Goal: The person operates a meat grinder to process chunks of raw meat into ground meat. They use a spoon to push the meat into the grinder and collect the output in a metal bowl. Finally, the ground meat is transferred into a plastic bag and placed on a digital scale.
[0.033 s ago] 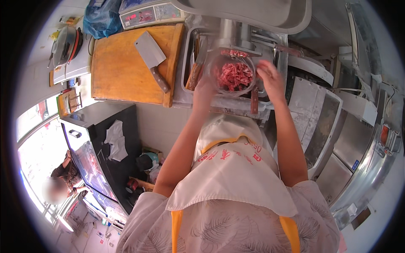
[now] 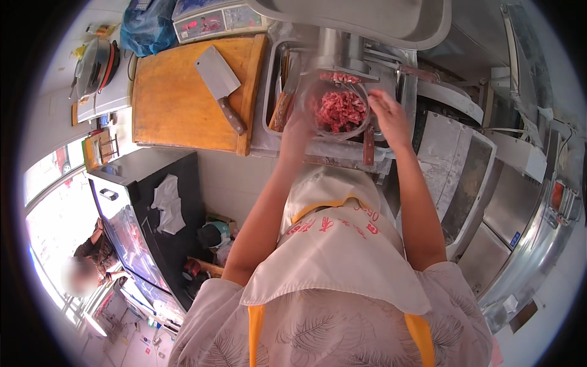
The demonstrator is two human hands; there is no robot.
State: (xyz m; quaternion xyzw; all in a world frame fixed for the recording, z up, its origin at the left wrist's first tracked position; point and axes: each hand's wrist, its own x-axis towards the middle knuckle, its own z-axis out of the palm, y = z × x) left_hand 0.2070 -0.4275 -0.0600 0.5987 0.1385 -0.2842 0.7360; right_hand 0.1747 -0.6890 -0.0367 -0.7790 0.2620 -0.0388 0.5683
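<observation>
A clear round bowl [image 2: 310, 116] holds red ground meat [image 2: 341, 111]. It sits right under the outlet plate of a metal meat grinder [image 2: 342, 55], where strands of meat show. My left hand [image 2: 297, 129], smeared by motion, is closed on the left side of the bowl; its fingertips are hard to make out. At the bowl's right rim is my right hand [image 2: 389, 116], with its fingers stretched out and their tips at the edge. Just below the bowl, the brown handle of a knife [image 2: 369, 145] points toward me.
A cleaver [image 2: 219, 73] lies on the wooden cutting board [image 2: 165, 92] to the left. The grinder's wide metal tray [image 2: 361, 18] overhangs the far side. A metal pan [image 2: 267, 116] lies beneath the bowl. At the lower left, another person [image 2: 101, 254] is beyond a dark cabinet [image 2: 153, 214].
My right hand has shifted slightly left, bringing its fingertips to the bowl's rim. My left hand and the bowl look almost the same.
</observation>
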